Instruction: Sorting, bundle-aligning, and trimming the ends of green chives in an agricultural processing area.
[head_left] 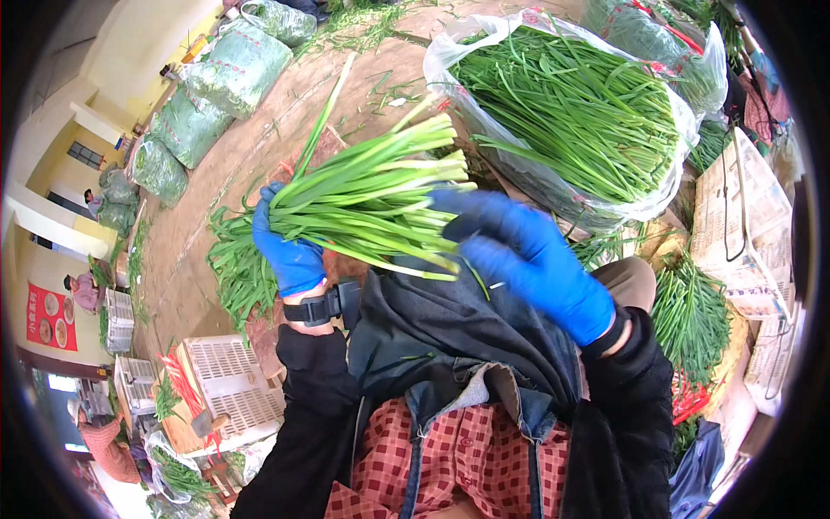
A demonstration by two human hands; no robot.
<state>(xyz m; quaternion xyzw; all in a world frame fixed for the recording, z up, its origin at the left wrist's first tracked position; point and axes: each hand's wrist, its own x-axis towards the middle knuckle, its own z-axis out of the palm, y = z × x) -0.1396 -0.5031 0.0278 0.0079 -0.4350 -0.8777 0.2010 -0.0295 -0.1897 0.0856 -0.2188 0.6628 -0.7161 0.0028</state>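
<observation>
My left hand (290,246), in a blue glove, is wrapped around a bunch of garlic chives (372,190). The bunch lies sideways above my lap, its pale cut ends to the right and its green leaves drooping to the left. One long stalk (327,117) sticks up out of it. My right hand (527,251), also blue-gloved and smeared by motion, is just right of the pale ends. Its fingers are stretched out and apart, the tips close to the stems; whether they touch cannot be made out.
A large clear plastic bag (553,203) full of chives stands ahead on the right. More chives (692,320) lie by my right knee. White crates (229,372) stand at lower left and far right. Stuffed bags (238,65) line the far left; scraps litter the floor.
</observation>
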